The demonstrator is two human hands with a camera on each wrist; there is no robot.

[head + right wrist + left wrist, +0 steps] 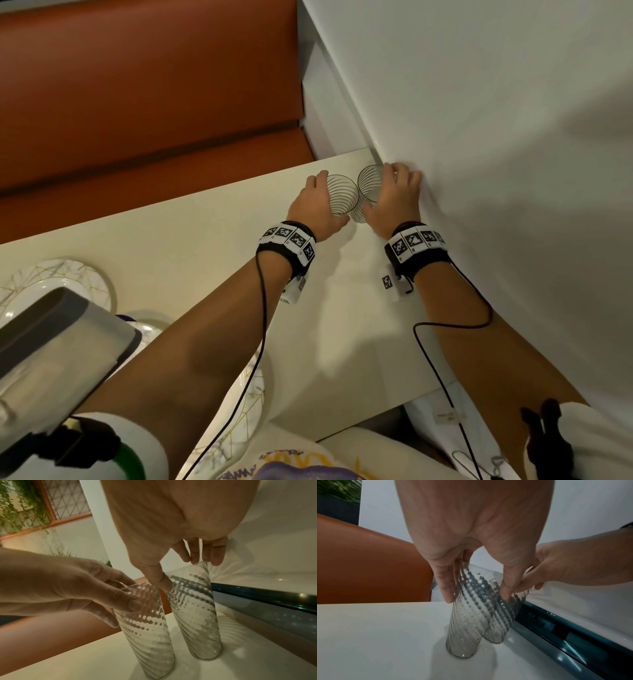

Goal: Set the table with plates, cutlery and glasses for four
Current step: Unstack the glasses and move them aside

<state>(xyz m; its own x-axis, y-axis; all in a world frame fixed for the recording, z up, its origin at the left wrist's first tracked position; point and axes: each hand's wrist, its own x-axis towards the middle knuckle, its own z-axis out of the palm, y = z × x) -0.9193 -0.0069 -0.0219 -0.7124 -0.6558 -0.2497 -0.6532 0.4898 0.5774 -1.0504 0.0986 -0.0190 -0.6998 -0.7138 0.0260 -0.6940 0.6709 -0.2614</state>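
Two tall clear glasses with spiral ribbing stand side by side at the far corner of the cream table (205, 246), close to the white wall. My left hand (317, 209) grips the left glass (340, 195) (467, 622) (145, 635) near its rim, thumb on one side and fingers on the other. My right hand (394, 198) grips the right glass (370, 186) (503, 616) (193, 615) the same way. Both bases rest on the tabletop. The glasses touch each other near the rims.
Marbled plates with gold lines lie at the left (58, 284) and near edge (246, 411) of the table. An orange bench (137, 102) runs behind the table. A dark glossy strip (565, 632) lines the wall beside the glasses. Cables trail from both wristbands.
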